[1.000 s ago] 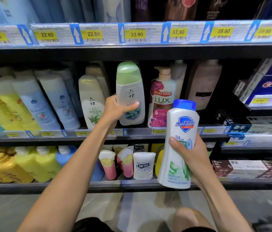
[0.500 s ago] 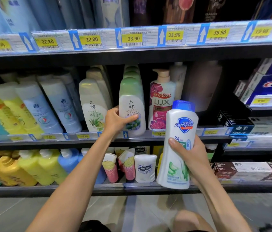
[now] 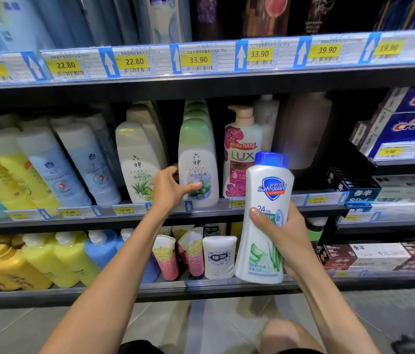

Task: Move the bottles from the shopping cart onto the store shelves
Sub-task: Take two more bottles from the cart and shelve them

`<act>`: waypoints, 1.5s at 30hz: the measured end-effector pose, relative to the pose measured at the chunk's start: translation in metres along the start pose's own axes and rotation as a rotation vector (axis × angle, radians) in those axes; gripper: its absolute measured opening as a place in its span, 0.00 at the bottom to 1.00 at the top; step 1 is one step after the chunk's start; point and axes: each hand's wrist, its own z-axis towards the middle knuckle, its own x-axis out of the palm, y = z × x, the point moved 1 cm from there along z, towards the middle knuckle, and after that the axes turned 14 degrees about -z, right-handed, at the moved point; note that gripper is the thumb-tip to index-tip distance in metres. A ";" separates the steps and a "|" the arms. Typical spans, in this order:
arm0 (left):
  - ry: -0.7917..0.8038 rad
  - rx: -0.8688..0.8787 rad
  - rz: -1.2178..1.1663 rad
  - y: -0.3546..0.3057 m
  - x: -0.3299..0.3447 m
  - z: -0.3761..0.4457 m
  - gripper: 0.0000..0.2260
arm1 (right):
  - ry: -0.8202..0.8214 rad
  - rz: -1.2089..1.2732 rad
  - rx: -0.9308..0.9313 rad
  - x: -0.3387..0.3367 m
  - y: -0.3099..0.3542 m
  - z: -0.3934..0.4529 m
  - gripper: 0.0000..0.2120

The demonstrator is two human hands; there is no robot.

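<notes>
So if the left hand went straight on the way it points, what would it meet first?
The left hand already touches the green-capped bottle with its thumb. Going on, it would press that bottle back into the same green-capped ones behind it, though depth is unclear.

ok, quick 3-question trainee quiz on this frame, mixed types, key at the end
1. True or false: the left hand is on the green-capped bottle standing on the middle shelf.
2. What does the right hand hold? A) the pink pump bottle B) the blue-capped white bottle C) a toothpaste box
3. Fill in: the pink pump bottle stands just to the ____ of the green-capped bottle.

Key: 1 true; 2 B; 3 right
</notes>
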 end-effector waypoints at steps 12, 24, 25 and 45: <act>0.011 0.011 0.003 0.001 0.001 0.001 0.18 | -0.006 -0.001 0.023 0.012 0.001 0.000 0.25; 0.113 -0.016 0.256 -0.013 0.000 -0.011 0.16 | -0.009 0.022 -0.012 0.012 0.023 -0.004 0.23; 0.125 0.004 0.348 -0.017 -0.003 -0.018 0.15 | -0.008 0.024 -0.025 0.012 0.030 -0.003 0.23; 0.084 1.450 0.895 -0.163 -0.152 0.077 0.17 | -0.119 -0.152 -0.990 0.091 0.318 0.111 0.24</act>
